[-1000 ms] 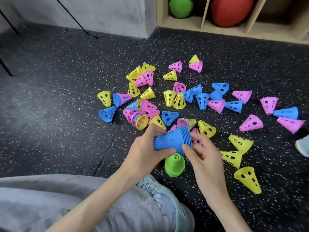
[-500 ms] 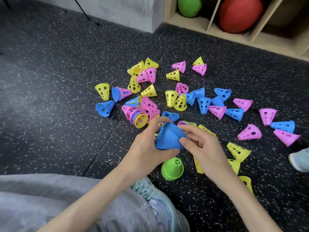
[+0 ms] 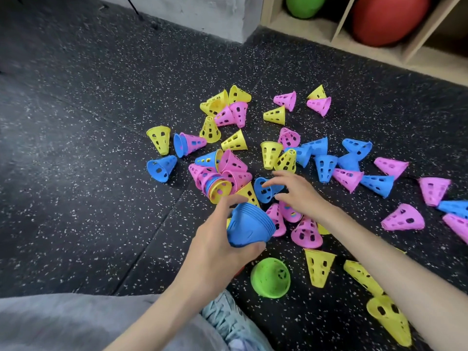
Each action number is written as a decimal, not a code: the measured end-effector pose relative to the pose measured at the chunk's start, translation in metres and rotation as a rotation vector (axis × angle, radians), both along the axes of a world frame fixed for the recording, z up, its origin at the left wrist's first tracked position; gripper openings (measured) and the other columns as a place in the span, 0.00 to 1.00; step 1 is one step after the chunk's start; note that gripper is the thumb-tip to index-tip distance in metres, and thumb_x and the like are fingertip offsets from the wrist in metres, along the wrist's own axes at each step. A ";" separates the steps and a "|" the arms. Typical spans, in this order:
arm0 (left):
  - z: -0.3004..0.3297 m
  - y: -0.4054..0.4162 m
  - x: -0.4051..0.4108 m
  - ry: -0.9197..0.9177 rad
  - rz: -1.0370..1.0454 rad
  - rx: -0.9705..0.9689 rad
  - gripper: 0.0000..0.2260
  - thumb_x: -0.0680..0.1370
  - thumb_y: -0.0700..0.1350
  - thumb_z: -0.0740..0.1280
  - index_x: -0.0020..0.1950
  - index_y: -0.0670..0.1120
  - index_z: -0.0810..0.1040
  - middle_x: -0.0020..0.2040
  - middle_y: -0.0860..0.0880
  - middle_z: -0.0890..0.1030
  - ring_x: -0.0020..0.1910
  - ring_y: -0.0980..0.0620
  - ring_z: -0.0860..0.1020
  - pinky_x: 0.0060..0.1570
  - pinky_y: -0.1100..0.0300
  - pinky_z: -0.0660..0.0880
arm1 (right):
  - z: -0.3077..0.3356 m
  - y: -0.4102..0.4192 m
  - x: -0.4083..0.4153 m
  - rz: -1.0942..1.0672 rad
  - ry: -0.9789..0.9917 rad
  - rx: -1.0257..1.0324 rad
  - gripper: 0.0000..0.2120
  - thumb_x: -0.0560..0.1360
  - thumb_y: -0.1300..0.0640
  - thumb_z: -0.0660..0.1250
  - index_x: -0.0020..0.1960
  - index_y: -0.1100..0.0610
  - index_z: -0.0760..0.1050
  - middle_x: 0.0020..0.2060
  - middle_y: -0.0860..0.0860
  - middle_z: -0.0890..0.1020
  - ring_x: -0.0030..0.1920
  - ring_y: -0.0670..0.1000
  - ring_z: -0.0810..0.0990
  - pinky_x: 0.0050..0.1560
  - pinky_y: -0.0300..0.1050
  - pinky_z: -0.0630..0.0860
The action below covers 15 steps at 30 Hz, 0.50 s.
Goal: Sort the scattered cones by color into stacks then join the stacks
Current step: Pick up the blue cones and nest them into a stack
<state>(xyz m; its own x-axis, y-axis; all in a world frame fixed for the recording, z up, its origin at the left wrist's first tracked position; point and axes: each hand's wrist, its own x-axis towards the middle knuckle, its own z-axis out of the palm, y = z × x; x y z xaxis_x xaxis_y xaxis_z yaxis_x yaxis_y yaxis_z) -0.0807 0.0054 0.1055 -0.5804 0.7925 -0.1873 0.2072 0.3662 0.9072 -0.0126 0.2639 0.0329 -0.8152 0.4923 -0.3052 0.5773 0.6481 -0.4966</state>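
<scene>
My left hand (image 3: pixel 217 244) grips a stack of blue cones (image 3: pixel 249 226) above the dark speckled floor, wide rims pointing up and right. My right hand (image 3: pixel 296 192) is stretched past it, fingers spread, just over a loose blue cone (image 3: pixel 263 190) lying on its side; I cannot tell whether it touches it. Several yellow, pink and blue perforated cones lie scattered beyond, among them more blue cones (image 3: pixel 325 167) and one at the left (image 3: pixel 160 168). A green cone stack (image 3: pixel 271 277) stands on the floor below my hands.
My grey trouser leg (image 3: pixel 76 323) and light blue shoe (image 3: pixel 228 323) fill the bottom edge. A wooden shelf (image 3: pixel 336 29) with a green ball (image 3: pixel 304 5) and a red ball (image 3: pixel 387 19) stands at the top right, beside a grey wall corner (image 3: pixel 228 19).
My right hand has let go of the blue stack and reached forward over the loose blue cone. My left hand keeps the stack, now tilted more upright. The view has shifted closer.
</scene>
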 end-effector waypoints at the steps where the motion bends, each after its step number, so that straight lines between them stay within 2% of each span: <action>1: -0.003 0.001 -0.001 -0.003 0.010 -0.006 0.29 0.70 0.48 0.79 0.63 0.67 0.69 0.53 0.62 0.78 0.45 0.57 0.80 0.47 0.64 0.77 | -0.005 0.004 -0.004 0.016 -0.023 0.006 0.24 0.77 0.67 0.68 0.66 0.42 0.78 0.79 0.48 0.64 0.79 0.53 0.61 0.77 0.61 0.59; 3: -0.008 0.002 -0.004 -0.016 0.036 -0.010 0.29 0.70 0.48 0.79 0.62 0.67 0.69 0.54 0.62 0.78 0.44 0.59 0.80 0.43 0.70 0.73 | -0.013 0.010 -0.011 0.061 -0.073 0.042 0.25 0.78 0.67 0.68 0.68 0.44 0.76 0.80 0.48 0.62 0.79 0.53 0.61 0.77 0.59 0.60; 5: -0.014 0.002 -0.006 -0.029 0.058 -0.007 0.29 0.70 0.46 0.80 0.62 0.67 0.70 0.52 0.60 0.80 0.42 0.58 0.81 0.41 0.72 0.73 | -0.018 0.013 -0.014 0.106 -0.085 0.079 0.24 0.78 0.65 0.69 0.69 0.45 0.76 0.77 0.48 0.67 0.77 0.53 0.65 0.74 0.57 0.63; 7: -0.015 0.003 -0.006 -0.068 0.068 -0.002 0.29 0.70 0.43 0.80 0.61 0.65 0.71 0.51 0.57 0.82 0.40 0.54 0.81 0.39 0.71 0.75 | -0.021 0.015 -0.017 0.137 -0.040 0.126 0.17 0.78 0.61 0.71 0.64 0.48 0.78 0.70 0.47 0.74 0.70 0.52 0.73 0.68 0.53 0.69; 9: -0.015 0.004 -0.005 -0.100 0.062 0.002 0.29 0.70 0.42 0.80 0.62 0.64 0.72 0.51 0.56 0.82 0.40 0.54 0.81 0.38 0.70 0.76 | -0.022 0.017 -0.020 0.127 0.013 0.197 0.07 0.78 0.57 0.71 0.55 0.50 0.79 0.64 0.47 0.77 0.63 0.53 0.78 0.61 0.50 0.72; 11: -0.016 0.004 -0.005 -0.093 0.064 0.002 0.29 0.70 0.43 0.80 0.62 0.65 0.71 0.52 0.58 0.82 0.42 0.55 0.82 0.39 0.68 0.77 | -0.018 0.020 -0.022 0.055 0.063 0.232 0.02 0.78 0.55 0.71 0.50 0.51 0.80 0.66 0.48 0.76 0.61 0.54 0.79 0.58 0.52 0.72; 13: -0.019 0.005 -0.006 -0.073 0.073 -0.004 0.29 0.70 0.44 0.80 0.61 0.66 0.71 0.51 0.60 0.82 0.42 0.55 0.82 0.40 0.68 0.77 | -0.011 0.022 -0.020 -0.076 0.147 0.175 0.02 0.77 0.54 0.72 0.47 0.52 0.82 0.70 0.49 0.75 0.66 0.54 0.76 0.61 0.52 0.70; 15: -0.020 0.004 -0.005 -0.055 0.078 -0.010 0.29 0.70 0.45 0.79 0.61 0.66 0.70 0.50 0.63 0.81 0.42 0.56 0.81 0.41 0.69 0.76 | 0.005 0.018 -0.015 -0.224 0.295 0.071 0.03 0.77 0.54 0.72 0.46 0.53 0.83 0.65 0.48 0.78 0.66 0.51 0.76 0.63 0.51 0.69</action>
